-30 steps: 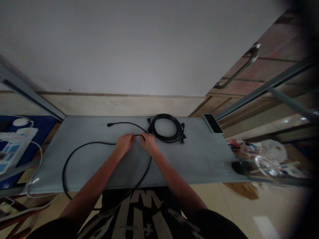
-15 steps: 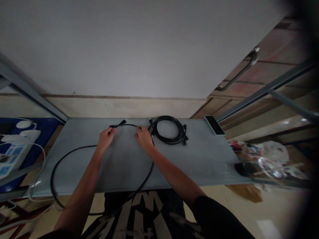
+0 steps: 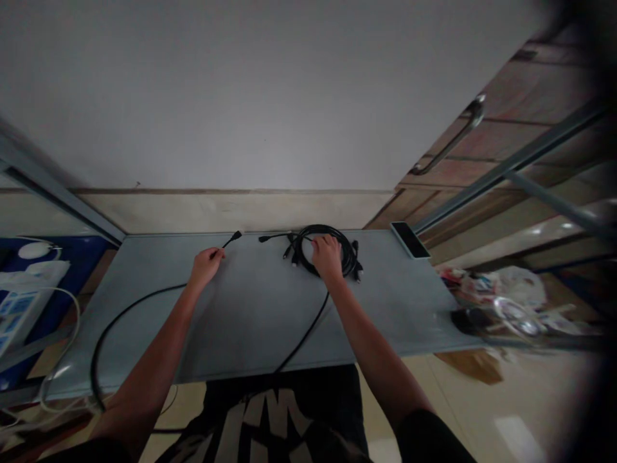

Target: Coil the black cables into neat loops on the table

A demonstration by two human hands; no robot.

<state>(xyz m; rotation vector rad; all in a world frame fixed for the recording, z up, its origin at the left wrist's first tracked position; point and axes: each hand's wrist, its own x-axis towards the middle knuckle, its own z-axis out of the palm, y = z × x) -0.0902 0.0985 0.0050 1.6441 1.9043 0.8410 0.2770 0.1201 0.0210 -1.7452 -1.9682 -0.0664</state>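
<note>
Left hand pinches a black flexible cable, its dark plastic plug projecting far-right of the grip. Right hand, over the round black cable coil, grips another stretch, whose plug-tipped end points left.

The right hand hid part of the coiled cable, the left forearm covered some loose cable, clutter at right was blurred, and the view's left edge cut off the blue surface.
</note>
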